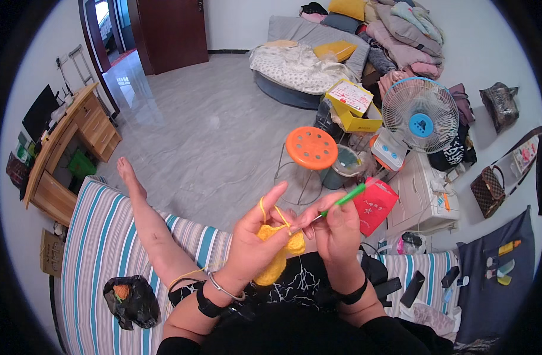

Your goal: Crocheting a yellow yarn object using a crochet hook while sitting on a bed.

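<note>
My left hand pinches a yellow crocheted piece between thumb and fingers. Yellow yarn loops over its raised index finger and runs down to the work. In my right hand is a crochet hook with a green handle; its metal shaft points down left to the stitches at the top edge of the piece. The fingertips of both hands are close together there, and the hook's tip is partly hidden. A strand of yarn trails from the piece past my left wrist, over the lap.
I sit on a striped bed. A black plastic bag holding something orange lies at the left; phones lie at the right. Ahead stand an orange stool, a bin, a red bag and a fan.
</note>
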Demonstrator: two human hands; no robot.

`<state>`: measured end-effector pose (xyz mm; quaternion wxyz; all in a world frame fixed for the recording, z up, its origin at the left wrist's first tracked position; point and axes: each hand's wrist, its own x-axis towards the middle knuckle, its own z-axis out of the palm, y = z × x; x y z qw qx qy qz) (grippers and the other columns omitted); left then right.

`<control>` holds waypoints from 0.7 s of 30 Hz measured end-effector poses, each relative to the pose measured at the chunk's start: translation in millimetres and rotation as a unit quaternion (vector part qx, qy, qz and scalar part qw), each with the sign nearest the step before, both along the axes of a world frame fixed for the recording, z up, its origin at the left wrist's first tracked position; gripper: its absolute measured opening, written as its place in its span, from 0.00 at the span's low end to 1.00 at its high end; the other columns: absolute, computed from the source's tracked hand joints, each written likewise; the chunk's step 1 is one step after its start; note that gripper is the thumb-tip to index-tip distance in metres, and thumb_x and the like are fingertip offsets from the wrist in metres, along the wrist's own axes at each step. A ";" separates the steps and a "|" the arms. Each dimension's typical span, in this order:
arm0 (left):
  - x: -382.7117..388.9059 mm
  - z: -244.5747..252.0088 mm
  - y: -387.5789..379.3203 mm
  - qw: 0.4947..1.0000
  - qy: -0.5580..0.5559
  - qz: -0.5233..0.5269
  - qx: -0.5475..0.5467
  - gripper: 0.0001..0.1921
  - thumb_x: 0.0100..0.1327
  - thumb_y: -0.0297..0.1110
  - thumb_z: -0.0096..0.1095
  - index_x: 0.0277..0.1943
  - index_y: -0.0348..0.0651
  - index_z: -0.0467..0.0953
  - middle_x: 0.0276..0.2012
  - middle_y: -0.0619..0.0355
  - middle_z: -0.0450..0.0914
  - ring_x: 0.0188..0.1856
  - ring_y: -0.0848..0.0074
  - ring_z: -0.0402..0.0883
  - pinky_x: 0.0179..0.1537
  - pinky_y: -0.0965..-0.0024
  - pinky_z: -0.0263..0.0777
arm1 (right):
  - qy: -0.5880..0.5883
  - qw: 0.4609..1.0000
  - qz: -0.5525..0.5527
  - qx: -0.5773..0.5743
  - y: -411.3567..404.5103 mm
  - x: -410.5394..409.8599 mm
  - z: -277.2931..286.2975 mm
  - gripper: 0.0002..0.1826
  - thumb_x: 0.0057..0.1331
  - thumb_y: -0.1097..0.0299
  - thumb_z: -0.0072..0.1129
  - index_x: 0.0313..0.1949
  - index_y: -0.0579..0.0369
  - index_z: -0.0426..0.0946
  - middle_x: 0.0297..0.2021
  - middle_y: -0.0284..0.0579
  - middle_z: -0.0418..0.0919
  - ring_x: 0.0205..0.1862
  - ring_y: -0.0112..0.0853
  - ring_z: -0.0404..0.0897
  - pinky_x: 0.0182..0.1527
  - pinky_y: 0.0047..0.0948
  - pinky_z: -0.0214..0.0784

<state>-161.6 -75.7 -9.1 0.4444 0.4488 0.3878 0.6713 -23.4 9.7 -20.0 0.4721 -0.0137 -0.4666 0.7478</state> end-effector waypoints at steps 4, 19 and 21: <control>16.6 2.4 -4.7 0.997 0.039 0.065 0.014 0.35 0.59 0.17 0.60 0.69 0.38 0.56 0.36 0.63 0.75 0.39 0.84 0.75 0.46 0.78 0.69 | 0.025 0.957 -0.215 0.192 -10.5 -18.2 -3.7 0.11 0.70 0.64 0.51 0.39 0.60 0.72 0.37 0.55 0.80 0.35 0.40 0.81 0.36 0.37 0.72; 18.1 -16.1 -4.0 0.993 0.085 0.073 -0.023 0.40 0.57 0.16 0.60 0.71 0.38 0.50 0.36 0.59 0.78 0.38 0.78 0.78 0.44 0.76 0.72 | -0.184 0.866 -0.319 0.339 -0.6 -3.1 -1.3 0.08 0.57 0.78 0.61 0.37 0.59 0.77 0.33 0.41 0.79 0.38 0.38 0.78 0.42 0.32 0.70; 20.0 -9.2 -11.2 0.996 0.067 0.045 -0.036 0.41 0.57 0.16 0.60 0.72 0.39 0.47 0.38 0.58 0.77 0.39 0.78 0.77 0.44 0.76 0.72 | -0.160 0.882 -0.312 0.314 -6.1 1.5 -8.1 0.07 0.58 0.78 0.60 0.37 0.59 0.76 0.33 0.42 0.79 0.37 0.37 0.78 0.42 0.31 0.69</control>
